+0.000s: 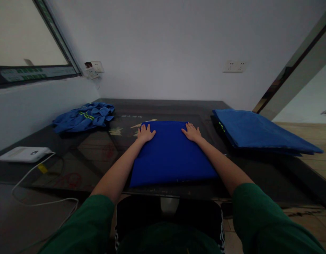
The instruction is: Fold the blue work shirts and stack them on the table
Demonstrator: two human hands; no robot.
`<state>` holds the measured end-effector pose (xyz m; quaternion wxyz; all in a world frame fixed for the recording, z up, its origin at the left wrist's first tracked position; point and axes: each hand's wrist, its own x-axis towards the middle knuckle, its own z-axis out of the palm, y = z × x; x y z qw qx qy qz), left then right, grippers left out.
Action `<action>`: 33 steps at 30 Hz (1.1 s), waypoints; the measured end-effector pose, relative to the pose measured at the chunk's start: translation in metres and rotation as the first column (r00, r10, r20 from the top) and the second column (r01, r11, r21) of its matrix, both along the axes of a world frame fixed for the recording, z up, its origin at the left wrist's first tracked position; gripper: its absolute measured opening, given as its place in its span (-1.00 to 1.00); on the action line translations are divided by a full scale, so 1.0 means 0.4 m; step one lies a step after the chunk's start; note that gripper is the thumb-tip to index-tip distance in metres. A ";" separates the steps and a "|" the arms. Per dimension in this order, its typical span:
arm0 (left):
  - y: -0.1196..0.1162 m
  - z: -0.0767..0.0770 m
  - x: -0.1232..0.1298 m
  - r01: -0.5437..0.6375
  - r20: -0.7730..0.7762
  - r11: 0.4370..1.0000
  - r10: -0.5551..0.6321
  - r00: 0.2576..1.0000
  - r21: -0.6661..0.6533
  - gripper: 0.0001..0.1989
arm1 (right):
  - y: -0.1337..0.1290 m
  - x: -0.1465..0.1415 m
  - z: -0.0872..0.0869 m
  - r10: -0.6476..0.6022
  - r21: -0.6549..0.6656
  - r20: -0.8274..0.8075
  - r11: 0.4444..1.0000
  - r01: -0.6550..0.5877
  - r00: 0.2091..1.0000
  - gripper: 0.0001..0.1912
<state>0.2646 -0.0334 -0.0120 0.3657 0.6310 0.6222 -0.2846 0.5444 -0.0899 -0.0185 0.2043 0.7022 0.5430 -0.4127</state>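
A bright blue folded cloth [173, 155] lies flat on the dark table in front of me, its wider edge near the table's front. My left hand [146, 134] rests on its far left corner with the fingers spread. On the far right corner lies my right hand [191, 132], also flat with fingers apart. Both palms press down on the cloth, and neither hand grips anything. What garment or cloth it is, the folds do not show.
A crumpled blue garment [84, 117] with yellow-green stripes lies at the back left. Folded blue garments [258, 130] are stacked at the right, overhanging the table [163, 110]. A white power bank [25, 154] with a cable sits at the left. Behind is a wall [163, 53].
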 end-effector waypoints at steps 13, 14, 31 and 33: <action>-0.024 0.231 -0.130 -0.015 0.467 0.985 -0.068 0.882 0.171 -0.59 | -0.076 0.041 0.172 0.009 0.417 -0.245 0.904 0.097 0.969 -0.47; -0.044 0.268 -0.120 0.064 0.527 0.985 -0.141 0.838 0.162 -0.59 | -0.093 0.036 0.208 0.060 0.421 -0.301 0.904 0.076 0.952 -0.48; -0.203 0.408 -0.146 0.445 0.422 0.893 -0.428 0.799 0.063 -0.45 | -0.198 -0.039 0.357 0.331 0.219 -0.408 0.940 -0.260 0.851 -0.43; -0.208 0.419 -0.153 0.447 0.426 0.892 -0.429 0.796 0.061 -0.45 | -0.198 -0.040 0.358 0.319 0.235 -0.416 0.942 -0.238 0.852 -0.43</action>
